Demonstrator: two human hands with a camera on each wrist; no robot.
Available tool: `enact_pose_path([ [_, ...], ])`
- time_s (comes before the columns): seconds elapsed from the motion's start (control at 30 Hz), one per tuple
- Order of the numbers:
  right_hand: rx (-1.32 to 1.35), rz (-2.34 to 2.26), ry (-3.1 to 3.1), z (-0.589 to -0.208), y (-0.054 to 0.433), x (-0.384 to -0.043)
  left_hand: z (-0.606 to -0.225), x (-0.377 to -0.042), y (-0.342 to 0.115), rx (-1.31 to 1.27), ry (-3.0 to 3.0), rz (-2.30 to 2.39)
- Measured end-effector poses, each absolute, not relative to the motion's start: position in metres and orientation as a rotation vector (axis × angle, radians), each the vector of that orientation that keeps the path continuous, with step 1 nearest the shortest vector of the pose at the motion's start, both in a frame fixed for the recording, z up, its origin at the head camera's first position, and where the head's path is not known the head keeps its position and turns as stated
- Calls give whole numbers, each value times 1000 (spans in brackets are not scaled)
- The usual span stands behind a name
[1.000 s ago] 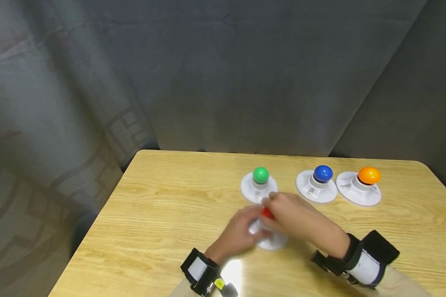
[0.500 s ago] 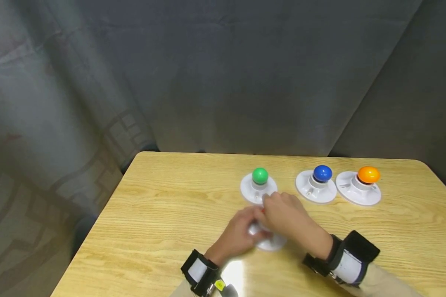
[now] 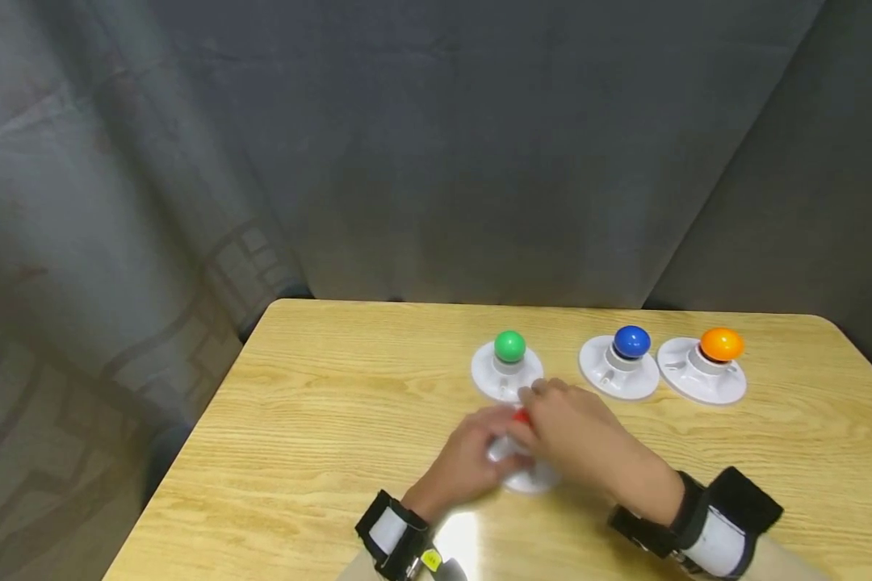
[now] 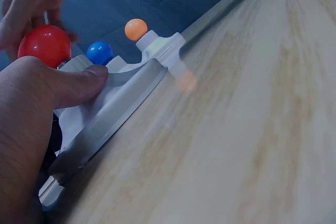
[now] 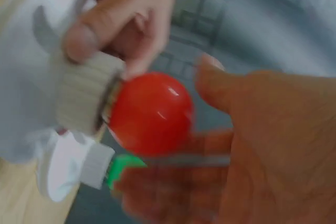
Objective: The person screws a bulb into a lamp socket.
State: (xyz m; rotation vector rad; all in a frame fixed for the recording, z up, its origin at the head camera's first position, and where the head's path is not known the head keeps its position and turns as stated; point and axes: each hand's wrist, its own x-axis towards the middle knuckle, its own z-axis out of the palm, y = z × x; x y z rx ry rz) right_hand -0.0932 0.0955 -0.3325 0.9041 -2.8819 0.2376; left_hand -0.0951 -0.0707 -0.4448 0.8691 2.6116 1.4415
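A red bulb sits at the mouth of a white lamp holder, a ribbed socket on a round base. In the head view my left hand grips that holder from the left, thumb on the near side and fingers behind the socket. My right hand is around the bulb from the right. In the right wrist view its thumb stands apart from the red glass, and its blurred, nearly straight fingers pass beside the bulb. Much of the bulb is hidden in the head view.
Behind the hands stands a holder with a green bulb. Farther right are holders with a blue bulb and an orange bulb, their bases side by side. The wooden table ends at a grey curtain.
My right hand and wrist swung left over the bulb, then back right, and more red shows again. My left hand keeps its grip on the holder.
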Motion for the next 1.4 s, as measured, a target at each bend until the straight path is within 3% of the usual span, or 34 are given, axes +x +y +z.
enact_pose_path([
  [0.27,1328,414,-2786,-322,115,-91,-442,-94,-73,777,2682,1326],
  [0.5,1445,416,-2796,-327,115,-95,-444,-95,-73,821,2689,1351],
  [1.4,1019,388,-2852,-334,93,-100,-444,-96,-72,915,2683,1364],
])
